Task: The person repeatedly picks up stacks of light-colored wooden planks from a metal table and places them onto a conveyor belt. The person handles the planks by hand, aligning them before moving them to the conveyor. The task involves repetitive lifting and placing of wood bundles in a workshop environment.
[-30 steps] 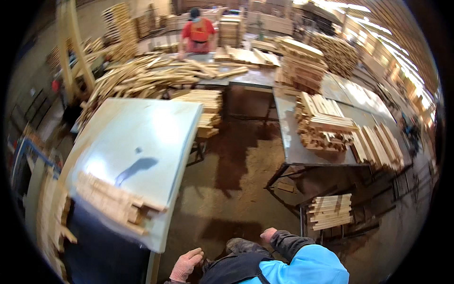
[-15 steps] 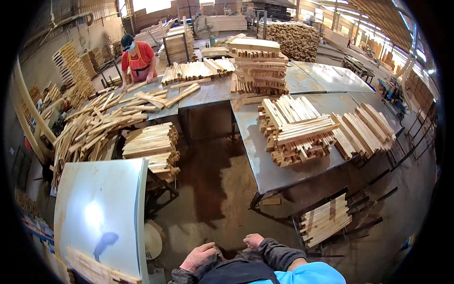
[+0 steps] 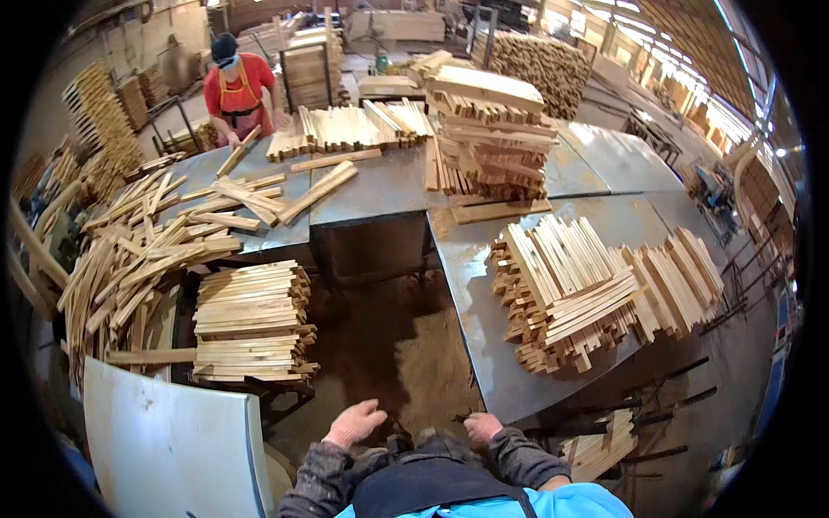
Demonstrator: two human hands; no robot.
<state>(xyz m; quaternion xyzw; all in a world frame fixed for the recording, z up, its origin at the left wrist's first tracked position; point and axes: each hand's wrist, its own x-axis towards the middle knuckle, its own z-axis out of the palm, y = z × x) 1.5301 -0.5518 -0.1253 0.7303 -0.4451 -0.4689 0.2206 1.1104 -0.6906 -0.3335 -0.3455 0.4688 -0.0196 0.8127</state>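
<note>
My left hand [image 3: 357, 423], in a pale pinkish glove, is in front of my body at the lower middle with its fingers curled in. My right hand [image 3: 483, 428], gloved alike, is level with it on the other side, closed as well. The hands are apart, and I see nothing held in either. Nearest to my right hand is the front corner of a grey metal-topped table [image 3: 485, 345]. A stack of short wooden strips [image 3: 250, 321] stands ahead and to the left of my left hand.
Crisscrossed wooden strips [image 3: 561, 285] lie on the right table. A taller wood pile [image 3: 492, 138] stands behind. Loose sticks [image 3: 147, 259] heap at the left, above a pale panel [image 3: 168, 440]. A person in red [image 3: 240, 95] handles a stick at the far table. Metal bars [image 3: 665, 414] jut out at lower right.
I have moved forward: the tables and stacks look nearer, and the pale panel sits lower. Both my hands have risen slightly in the picture. The other person now holds a stick tilted up.
</note>
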